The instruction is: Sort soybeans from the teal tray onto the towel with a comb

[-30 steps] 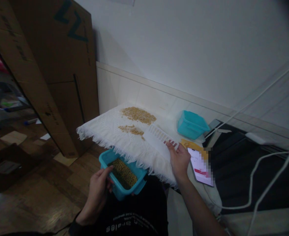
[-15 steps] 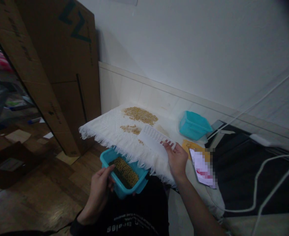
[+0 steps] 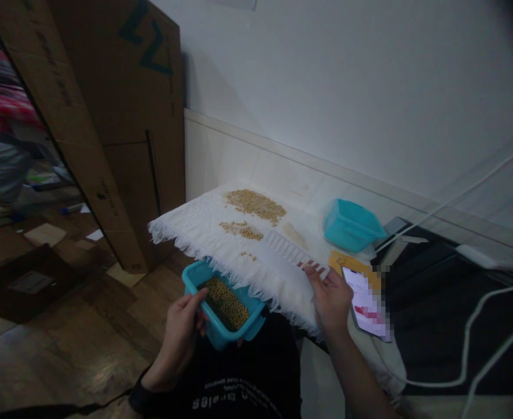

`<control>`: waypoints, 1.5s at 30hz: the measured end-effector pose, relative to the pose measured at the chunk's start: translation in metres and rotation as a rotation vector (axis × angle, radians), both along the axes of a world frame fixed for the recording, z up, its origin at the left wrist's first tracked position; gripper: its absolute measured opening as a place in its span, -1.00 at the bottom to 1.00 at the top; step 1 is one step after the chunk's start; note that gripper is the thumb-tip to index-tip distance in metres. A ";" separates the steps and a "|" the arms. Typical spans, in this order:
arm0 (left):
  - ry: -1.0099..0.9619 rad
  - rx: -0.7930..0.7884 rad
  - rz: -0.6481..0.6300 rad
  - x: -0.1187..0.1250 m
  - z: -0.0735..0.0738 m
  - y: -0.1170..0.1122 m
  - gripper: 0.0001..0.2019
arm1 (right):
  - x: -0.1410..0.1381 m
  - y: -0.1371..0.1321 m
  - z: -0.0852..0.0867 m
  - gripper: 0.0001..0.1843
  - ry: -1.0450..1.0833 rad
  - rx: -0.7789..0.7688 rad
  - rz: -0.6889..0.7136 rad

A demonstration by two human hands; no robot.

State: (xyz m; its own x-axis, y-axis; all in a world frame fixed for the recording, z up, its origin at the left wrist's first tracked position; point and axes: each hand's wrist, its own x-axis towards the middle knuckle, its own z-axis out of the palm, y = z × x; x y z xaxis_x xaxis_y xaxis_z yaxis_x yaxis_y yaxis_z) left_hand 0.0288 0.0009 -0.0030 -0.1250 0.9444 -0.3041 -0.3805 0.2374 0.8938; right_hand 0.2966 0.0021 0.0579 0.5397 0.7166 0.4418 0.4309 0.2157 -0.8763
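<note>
My left hand (image 3: pixel 181 326) grips the near left rim of a teal plastic tub (image 3: pixel 258 326), thumb over the edge. Inside the tub lie yellow beans (image 3: pixel 230 305) with a darker greenish patch along one side. The tub sits below the fringed edge of a white cloth (image 3: pixel 195 224). In my right hand (image 3: pixel 332 297) is a flat white slotted plate (image 3: pixel 282 247) with red marks near my thumb, held low over the cloth. Left of the plate is a small bean heap (image 3: pixel 243 231), with a few loose beans (image 3: pixel 247 256) nearer the edge.
A larger bean pile (image 3: pixel 256 203) lies farther back on the cloth. A second teal tub (image 3: pixel 354 226) stands at the right, near a yellow envelope (image 3: pixel 339 262) and a lit phone (image 3: pixel 365 302). White cables (image 3: pixel 466 326) cross the right side. A tall cardboard box (image 3: pixel 129 116) stands left.
The view has swung slightly left, shifting the scene right. My right hand has drawn the plate a little right, and the loose beans near the edge look more spread. My left hand stays on the tub.
</note>
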 end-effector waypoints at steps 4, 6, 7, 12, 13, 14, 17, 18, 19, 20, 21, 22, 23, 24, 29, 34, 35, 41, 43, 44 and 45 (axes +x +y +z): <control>0.030 0.002 0.001 0.000 0.004 0.000 -0.58 | -0.003 0.010 0.002 -0.59 -0.008 -0.015 0.045; 0.039 0.014 0.006 0.000 0.005 0.000 -0.58 | -0.004 0.018 0.003 -0.61 0.018 -0.001 0.093; 0.038 0.018 0.009 0.000 0.005 0.000 -0.58 | -0.004 0.022 0.003 -0.61 0.035 0.004 0.120; 0.012 0.014 0.006 -0.001 0.005 -0.001 -0.58 | -0.002 0.024 0.004 -0.63 0.088 -0.001 0.189; 0.009 0.014 0.003 -0.001 0.005 -0.001 -0.58 | -0.001 0.023 0.004 -0.62 0.088 -0.008 0.189; 0.008 0.012 -0.003 -0.001 0.006 -0.001 -0.58 | 0.000 0.021 0.004 -0.62 0.088 -0.015 0.187; 0.007 -0.003 0.005 -0.001 0.007 -0.001 -0.58 | 0.001 0.018 0.003 -0.62 0.082 -0.031 0.186; 0.009 -0.007 0.012 0.000 0.008 -0.001 -0.58 | 0.002 0.018 0.003 -0.62 0.077 -0.033 0.188; 0.012 -0.010 0.014 0.000 0.008 -0.001 -0.57 | 0.002 0.018 0.003 -0.62 0.070 -0.032 0.191; 0.014 -0.011 0.015 0.000 0.008 -0.001 -0.57 | 0.002 0.017 0.003 -0.63 0.061 -0.032 0.198; 0.016 -0.010 0.015 0.000 0.008 -0.001 -0.57 | 0.001 0.016 0.004 -0.63 0.051 -0.035 0.206; 0.017 -0.008 0.015 -0.001 0.008 -0.001 -0.57 | 0.000 0.015 0.005 -0.64 0.042 -0.038 0.212; 0.015 -0.005 0.016 -0.001 0.009 -0.001 -0.57 | -0.002 0.014 0.006 -0.64 0.039 -0.042 0.217; 0.012 -0.001 0.019 -0.001 0.009 -0.002 -0.57 | -0.005 0.012 0.006 -0.65 0.040 -0.047 0.220; 0.010 0.007 0.034 -0.001 0.012 -0.003 -0.58 | -0.023 -0.003 0.008 -0.65 0.114 -0.091 0.249; -0.006 -0.006 0.034 0.000 0.012 -0.002 -0.57 | -0.021 -0.001 0.014 -0.63 0.100 -0.014 0.189; -0.003 -0.008 0.031 0.000 0.011 -0.002 -0.57 | -0.016 0.004 0.016 -0.61 0.061 0.027 0.125; 0.017 -0.004 0.023 0.000 0.010 -0.003 -0.57 | 0.017 0.031 0.017 -0.53 -0.179 0.087 -0.130; 0.011 0.001 0.019 0.000 0.009 -0.003 -0.57 | 0.019 0.035 0.015 -0.52 -0.193 0.067 -0.131; 0.005 0.004 0.020 0.000 0.009 -0.003 -0.57 | 0.018 0.035 0.014 -0.52 -0.199 0.053 -0.127; -0.003 0.008 0.022 0.000 0.008 -0.003 -0.57 | 0.017 0.035 0.014 -0.52 -0.205 0.041 -0.122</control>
